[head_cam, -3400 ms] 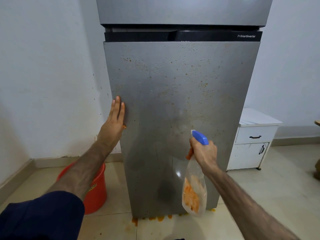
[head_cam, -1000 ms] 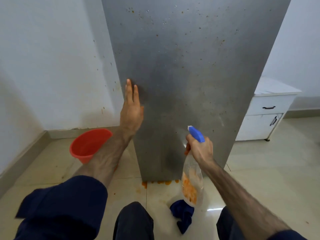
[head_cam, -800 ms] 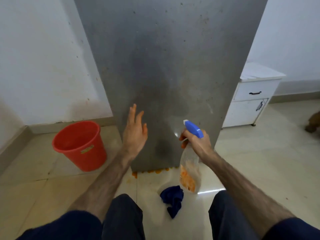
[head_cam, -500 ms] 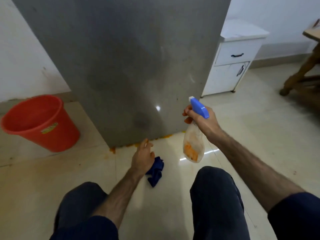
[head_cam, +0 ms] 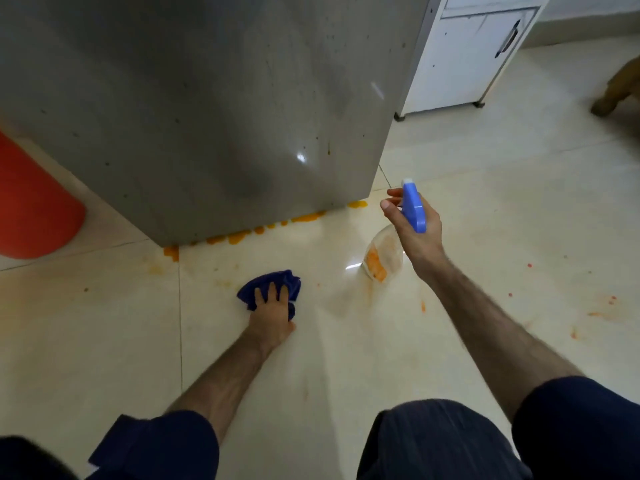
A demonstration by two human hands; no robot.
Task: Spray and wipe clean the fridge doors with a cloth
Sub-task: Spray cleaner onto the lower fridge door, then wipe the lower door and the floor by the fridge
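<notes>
The grey fridge door (head_cam: 214,109), speckled with small brown spots, fills the top of the view. On the floor tiles below it lies a crumpled dark blue cloth (head_cam: 270,283). My left hand (head_cam: 272,311) is down on it, fingers curled into the fabric. My right hand (head_cam: 414,230) grips a clear spray bottle with a blue trigger head (head_cam: 412,209) near the door's lower right corner, the bottle hanging below the hand with orange residue inside.
An orange-red bucket (head_cam: 33,202) stands at the left beside the fridge. A white cabinet (head_cam: 460,57) sits to the right of the fridge. Orange spill marks (head_cam: 263,230) line the floor under the door edge, with more specks at the right.
My left hand left the fridge door, dropped to the floor and closed its fingers on the blue cloth. The view tilted down. My right hand kept hold of the spray bottle.
</notes>
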